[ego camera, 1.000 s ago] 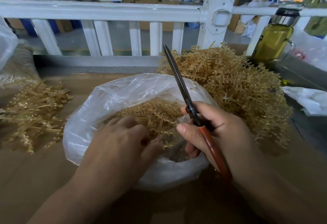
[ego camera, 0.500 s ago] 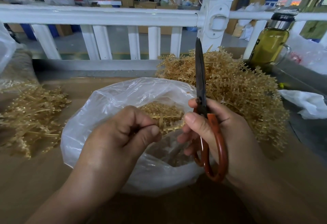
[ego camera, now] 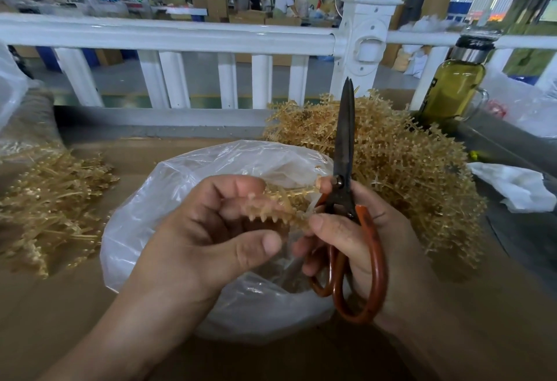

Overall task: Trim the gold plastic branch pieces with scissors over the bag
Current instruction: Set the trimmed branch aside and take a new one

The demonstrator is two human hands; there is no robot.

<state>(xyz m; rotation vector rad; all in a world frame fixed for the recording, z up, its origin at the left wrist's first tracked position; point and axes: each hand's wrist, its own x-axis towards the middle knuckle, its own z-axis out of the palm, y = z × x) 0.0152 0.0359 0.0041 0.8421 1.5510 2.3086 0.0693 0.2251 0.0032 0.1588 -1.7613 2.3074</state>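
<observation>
Brown workbench (ego camera: 75, 305), white railing (ego camera: 180, 34) behind. Clear plastic bag (ego camera: 168, 200), centre: gold offcuts inside. Left hand (ego camera: 211, 230) pinches a spiky gold plastic branch piece (ego camera: 271, 210) over the bag, long axis crosswise, tip toward red-handled steel scissors (ego camera: 343, 151). Right hand (ego camera: 367, 239) grips these, blades together, pointing away. Large gold branch heap (ego camera: 416, 175) to the right, probably untrimmed: much left.

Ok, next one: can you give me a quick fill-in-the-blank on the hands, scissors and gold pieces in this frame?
The right hand grips the scissors, whose blades are ____ and point up.
The left hand holds a gold branch piece above the open plastic ____.
The larger heap of gold pieces lies to the person's ____.
Missing words: closed; bag; right.
</observation>
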